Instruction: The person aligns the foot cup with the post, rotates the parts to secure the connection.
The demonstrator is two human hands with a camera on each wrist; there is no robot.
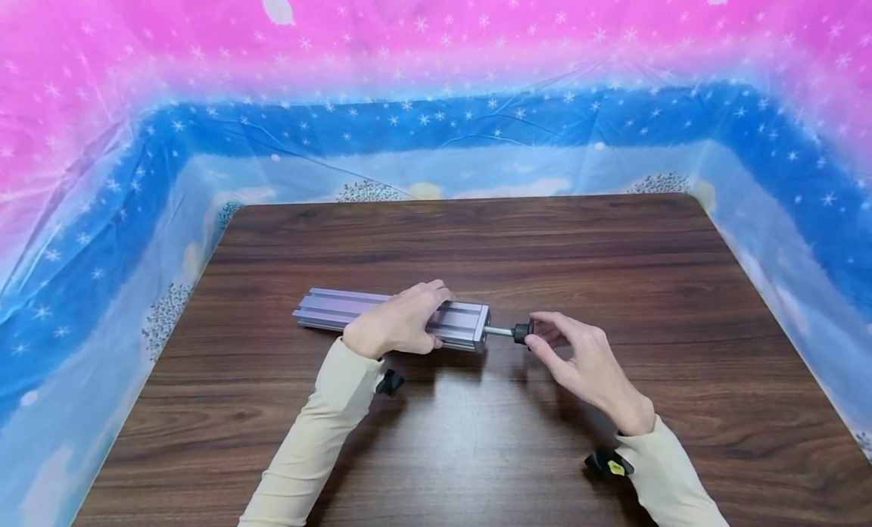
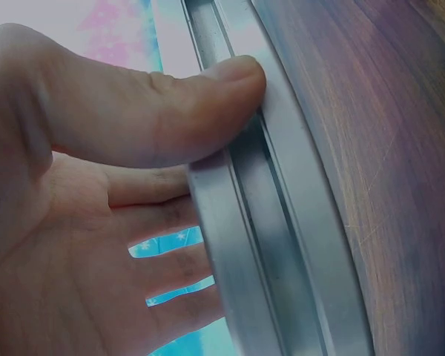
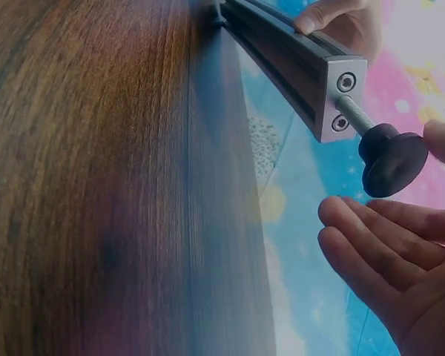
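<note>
A silver aluminium profile [image 1: 327, 309] lies flat on the dark wooden table [image 1: 477, 239], running left to right. My left hand [image 1: 402, 326] grips it near its right end, thumb pressed on the slotted side [image 2: 282, 222] and fingers wrapped over the far side. A threaded rod [image 3: 354, 117] with a black knob [image 1: 521, 332] sticks out of the profile's end face. My right hand [image 1: 545, 338] is at the knob [image 3: 391, 159]. One fingertip touches its rim, and the other fingers [image 3: 378, 237] lie loose below it, apart from it.
A pink and blue star-patterned plastic sheet [image 1: 436, 126] walls the table on three sides. Black camera mounts sit on my left wrist [image 1: 390, 381] and my right wrist [image 1: 606, 463]. The table's bare wood stretches behind and to the right of the profile.
</note>
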